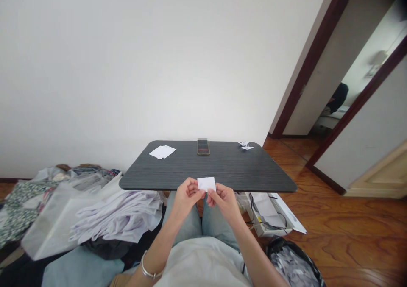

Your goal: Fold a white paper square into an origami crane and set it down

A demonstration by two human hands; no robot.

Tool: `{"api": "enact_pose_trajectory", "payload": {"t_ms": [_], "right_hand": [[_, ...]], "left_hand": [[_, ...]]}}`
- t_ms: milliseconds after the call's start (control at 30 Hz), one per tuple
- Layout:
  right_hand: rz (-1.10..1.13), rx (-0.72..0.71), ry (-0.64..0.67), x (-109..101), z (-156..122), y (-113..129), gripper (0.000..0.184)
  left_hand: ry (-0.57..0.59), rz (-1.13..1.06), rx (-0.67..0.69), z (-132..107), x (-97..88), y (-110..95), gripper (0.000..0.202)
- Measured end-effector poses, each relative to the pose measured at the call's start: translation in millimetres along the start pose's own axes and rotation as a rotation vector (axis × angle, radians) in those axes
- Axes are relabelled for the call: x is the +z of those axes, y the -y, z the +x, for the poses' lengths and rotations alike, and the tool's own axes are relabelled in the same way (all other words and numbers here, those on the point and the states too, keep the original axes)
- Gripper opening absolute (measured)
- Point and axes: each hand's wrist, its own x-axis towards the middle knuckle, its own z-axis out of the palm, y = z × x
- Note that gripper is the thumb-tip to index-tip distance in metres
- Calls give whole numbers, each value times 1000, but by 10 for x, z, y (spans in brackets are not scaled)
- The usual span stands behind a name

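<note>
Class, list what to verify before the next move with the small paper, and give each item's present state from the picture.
1. Left hand pinches the paper: ok.
2. Right hand pinches it too: ok.
3. Paper's edges line up: cannot tell, too small.
4. Bare table just beyond the hands: ok.
5. Spare sheets lie on the table's far left: ok.
6. Phone lies well apart from the hands: ok.
</note>
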Motion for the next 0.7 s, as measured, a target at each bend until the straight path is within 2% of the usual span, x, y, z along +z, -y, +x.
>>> {"api": "enact_pose_trajectory", "payload": {"t_ms": [333, 700], "right_hand": [[-42, -2, 40, -13, 4, -70, 27], [-31, 13, 24, -41, 16, -124, 30]], "left_hand": [[27, 43, -25, -3, 21, 3, 30], [62, -52, -132, -8, -68, 6, 36]]}}
